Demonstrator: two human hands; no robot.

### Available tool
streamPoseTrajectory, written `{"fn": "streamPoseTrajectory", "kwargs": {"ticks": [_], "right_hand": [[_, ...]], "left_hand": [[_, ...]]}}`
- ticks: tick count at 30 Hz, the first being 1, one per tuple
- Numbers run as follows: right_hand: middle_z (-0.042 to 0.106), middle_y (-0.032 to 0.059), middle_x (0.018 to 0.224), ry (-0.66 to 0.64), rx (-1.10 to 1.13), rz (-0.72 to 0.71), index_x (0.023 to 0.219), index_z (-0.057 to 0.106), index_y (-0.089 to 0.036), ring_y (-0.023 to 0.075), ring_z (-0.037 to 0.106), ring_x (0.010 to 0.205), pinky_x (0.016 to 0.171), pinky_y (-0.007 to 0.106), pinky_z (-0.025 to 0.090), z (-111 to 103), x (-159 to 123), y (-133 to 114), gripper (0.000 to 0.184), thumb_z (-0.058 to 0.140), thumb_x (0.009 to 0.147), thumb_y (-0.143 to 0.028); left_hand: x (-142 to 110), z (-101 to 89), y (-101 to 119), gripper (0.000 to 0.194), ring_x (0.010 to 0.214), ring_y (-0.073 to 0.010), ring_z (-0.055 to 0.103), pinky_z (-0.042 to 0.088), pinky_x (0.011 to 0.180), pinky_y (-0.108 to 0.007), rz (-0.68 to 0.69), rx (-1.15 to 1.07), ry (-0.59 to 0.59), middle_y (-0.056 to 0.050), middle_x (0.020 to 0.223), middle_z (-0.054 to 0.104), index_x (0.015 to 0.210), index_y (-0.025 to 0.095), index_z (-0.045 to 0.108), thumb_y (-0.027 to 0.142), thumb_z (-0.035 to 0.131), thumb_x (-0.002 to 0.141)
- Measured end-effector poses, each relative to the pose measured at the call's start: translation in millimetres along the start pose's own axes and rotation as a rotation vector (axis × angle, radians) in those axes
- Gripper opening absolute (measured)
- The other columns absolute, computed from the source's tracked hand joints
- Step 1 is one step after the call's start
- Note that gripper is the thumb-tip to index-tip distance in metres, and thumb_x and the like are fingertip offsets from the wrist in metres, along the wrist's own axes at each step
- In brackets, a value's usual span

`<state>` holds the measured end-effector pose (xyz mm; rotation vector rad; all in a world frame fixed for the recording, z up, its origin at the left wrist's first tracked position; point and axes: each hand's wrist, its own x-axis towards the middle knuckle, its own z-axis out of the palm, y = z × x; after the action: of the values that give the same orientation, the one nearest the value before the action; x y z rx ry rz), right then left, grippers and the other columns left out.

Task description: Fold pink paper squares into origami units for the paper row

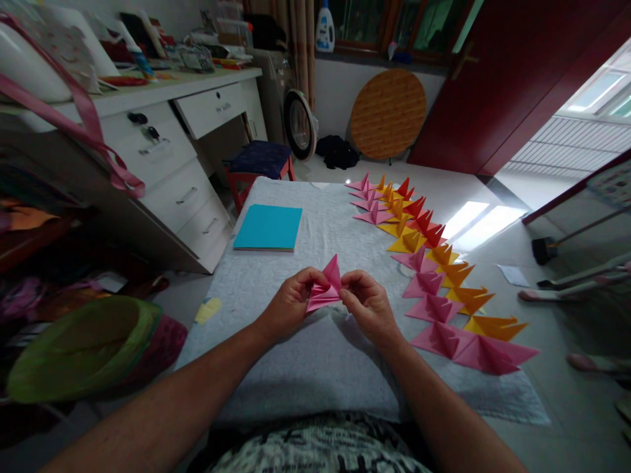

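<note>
Between my two hands, above the cloth-covered table (315, 368), is a pink folded paper crane (325, 295) with one point sticking up. My left hand (293, 299) pinches its left side, thumb and fingers closed on the paper. On the opposite side, the fingertips of my right hand (369, 303) are closed on the paper's right edge. Beyond my left hand lies a stack of blue square paper (269, 227). To the right of my right hand stand rows of finished paper cranes in pink (434, 307), yellow (470, 299) and red (434, 233).
A green-lined bin (83, 348) stands on the floor at the left, below a white desk with drawers (185, 195). Behind the table are a stool (259, 161) and a washing machine with its round door (300, 125) ajar. A round wooden tabletop (388, 113) leans on the wall.
</note>
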<state>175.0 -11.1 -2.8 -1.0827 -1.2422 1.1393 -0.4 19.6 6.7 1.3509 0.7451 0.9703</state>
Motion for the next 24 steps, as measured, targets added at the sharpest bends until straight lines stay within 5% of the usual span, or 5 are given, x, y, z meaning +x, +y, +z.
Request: {"fn": "streamPoseTrajectory", "kwargs": {"ticks": [8, 14, 24], "right_hand": [[0.055, -0.0003, 0.083, -0.072, -0.117, -0.149, 0.096, 0.067, -0.023, 0.0119, 0.051, 0.067, 0.061, 0.025, 0.042, 0.6, -1.2, -0.9, 0.013, 0.069, 0.084, -0.025], [0.056, 0.0028, 0.09, -0.138, -0.271, -0.335, 0.108, 0.074, -0.027, 0.0121, 0.052, 0.069, 0.062, 0.027, 0.046, 2.6, -3.8, -5.8, 0.022, 0.064, 0.089, -0.021], [0.058, 0.0032, 0.09, -0.12, -0.292, -0.353, 0.107, 0.073, -0.027, 0.013, 0.054, 0.07, 0.06, 0.027, 0.046, 2.4, -5.2, -9.0, 0.022, 0.062, 0.09, -0.02]], "left_hand": [[-0.6, -8.6, -11.1, 0.038, 0.089, -0.0157, 0.062, 0.049, 0.081, -0.027, 0.064, 0.021, -0.084, -0.004, 0.101, 0.065, 0.106, 0.019, 0.057, 0.032, 0.081, 0.079], [3.6, -11.9, -14.4, 0.041, 0.089, -0.0201, 0.067, 0.05, 0.084, -0.031, -0.046, -0.122, -0.129, -0.007, 0.096, 0.07, 0.106, 0.015, 0.065, 0.037, 0.083, 0.076], [3.5, -9.5, -12.5, 0.04, 0.087, -0.0192, 0.066, 0.051, 0.079, -0.029, -0.067, -0.183, -0.129, -0.006, 0.095, 0.07, 0.103, 0.016, 0.066, 0.036, 0.085, 0.073]]}}
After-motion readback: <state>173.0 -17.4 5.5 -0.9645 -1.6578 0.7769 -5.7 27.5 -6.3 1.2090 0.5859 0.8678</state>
